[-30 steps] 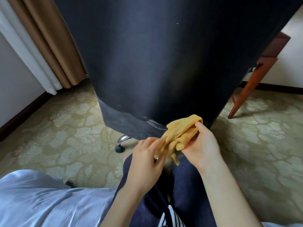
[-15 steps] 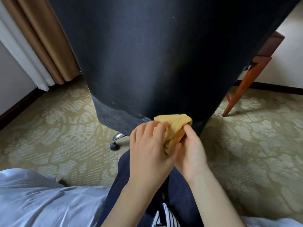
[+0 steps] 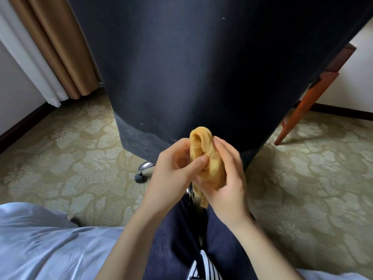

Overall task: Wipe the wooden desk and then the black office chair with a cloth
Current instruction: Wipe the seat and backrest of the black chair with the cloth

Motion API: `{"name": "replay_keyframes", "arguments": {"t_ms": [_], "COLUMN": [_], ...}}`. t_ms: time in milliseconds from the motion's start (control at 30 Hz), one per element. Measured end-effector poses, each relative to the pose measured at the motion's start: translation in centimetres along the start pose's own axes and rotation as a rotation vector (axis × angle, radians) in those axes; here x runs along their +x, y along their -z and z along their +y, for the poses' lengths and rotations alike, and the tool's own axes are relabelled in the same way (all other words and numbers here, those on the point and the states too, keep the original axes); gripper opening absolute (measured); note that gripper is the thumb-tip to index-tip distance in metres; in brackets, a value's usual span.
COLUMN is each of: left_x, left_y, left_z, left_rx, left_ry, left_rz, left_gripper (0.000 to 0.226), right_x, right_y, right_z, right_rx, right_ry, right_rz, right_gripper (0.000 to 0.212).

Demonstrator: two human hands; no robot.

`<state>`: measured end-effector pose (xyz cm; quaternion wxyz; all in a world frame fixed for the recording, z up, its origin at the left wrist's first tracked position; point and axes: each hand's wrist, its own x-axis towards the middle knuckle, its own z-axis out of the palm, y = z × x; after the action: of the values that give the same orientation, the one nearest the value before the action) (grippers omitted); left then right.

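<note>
The back of the black office chair (image 3: 201, 67) fills the upper middle of the view, close in front of me. A bunched yellow cloth (image 3: 210, 158) sits just below its lower edge, held between both hands. My left hand (image 3: 173, 170) pinches the cloth's left fold with thumb and fingers. My right hand (image 3: 228, 178) cups and grips the cloth from the right and underneath. A corner of the wooden desk (image 3: 341, 59) and one slanted leg (image 3: 302, 116) show at the right, behind the chair.
A chrome chair leg with a black caster (image 3: 141, 172) stands on the patterned carpet (image 3: 70, 158) below the chair back. Tan and white curtains (image 3: 50, 51) hang at the upper left beside a dark baseboard. My dark trousers and pale shirt fill the bottom.
The cloth has been gathered from a loose spread into a tight roll between both hands. My left hand moved from covering the cloth to pinching its left side.
</note>
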<state>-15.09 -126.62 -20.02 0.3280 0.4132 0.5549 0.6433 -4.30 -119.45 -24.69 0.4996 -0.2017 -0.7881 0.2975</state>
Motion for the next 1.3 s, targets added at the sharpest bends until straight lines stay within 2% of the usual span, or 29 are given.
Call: {"name": "replay_keyframes", "arguments": {"t_ms": [100, 200, 233, 333, 433, 500, 633, 800, 900, 1033, 1100, 1167, 1200, 1300], "left_x": [0.3, 0.4, 0.5, 0.7, 1.4, 2.3, 4.8, 7.8, 9.5, 11.7, 12.4, 12.8, 12.9, 12.9], "left_y": [0.4, 1.4, 1.9, 3.3, 4.3, 4.9, 6.1, 7.5, 7.7, 7.7, 7.2, 6.4, 6.1, 5.5], "left_z": [0.4, 0.1, -0.2, -1.3, -2.9, -3.9, -5.6, -7.9, -9.3, -11.1, -11.9, -12.6, -12.8, -13.1], "left_rx": [0.012, 0.126, 0.133, 0.069, 0.015, 0.009, -0.016, 0.019, -0.012, -0.147, -0.171, -0.210, -0.224, -0.231], "left_ry": [0.019, 0.063, 0.082, 0.173, 0.278, 0.329, 0.376, 0.412, 0.436, 0.538, 0.530, 0.490, 0.472, 0.452], "left_rz": [-0.080, -0.018, 0.023, 0.147, 0.250, 0.280, 0.308, 0.337, 0.323, 0.341, 0.353, 0.336, 0.325, 0.305], "left_gripper": [0.019, 0.018, 0.020, 0.023, 0.024, 0.027, 0.023, 0.038, 0.044, 0.055, 0.057, 0.056, 0.057, 0.058], "right_x": [0.8, 2.7, 3.7, 7.7, 12.1, 14.8, 16.4, 13.8, 11.6, 8.0, 6.5, 5.1, 4.7, 3.9], "right_y": [-0.2, 0.9, 1.3, 2.3, 2.1, 0.7, -3.3, -7.0, -8.7, -10.1, -10.3, -9.6, -8.8, -5.7], "right_z": [0.8, 2.0, 2.3, 3.1, 3.8, 4.4, 6.7, 11.6, 14.6, 18.3, 19.0, 19.7, 20.1, 22.0], "right_rx": [-0.099, -0.325, -0.411, -0.641, -0.830, -0.873, -0.884, -1.064, -1.103, -1.214, -1.266, -1.192, -1.194, -1.282], "right_ry": [0.103, 0.301, 0.358, 0.501, 0.724, 0.878, 1.026, 0.974, 1.026, 1.094, 0.996, 0.840, 0.831, 0.911], "right_rz": [0.140, 0.156, 0.159, 0.225, 0.237, 0.210, 0.000, -0.328, -0.552, -0.847, -0.924, -1.066, -1.134, -1.122], "right_gripper": [0.042, 0.024, 0.025, 0.048, 0.037, 0.032, 0.028, 0.040, 0.047, 0.040, 0.028, 0.026, 0.028, 0.038]}}
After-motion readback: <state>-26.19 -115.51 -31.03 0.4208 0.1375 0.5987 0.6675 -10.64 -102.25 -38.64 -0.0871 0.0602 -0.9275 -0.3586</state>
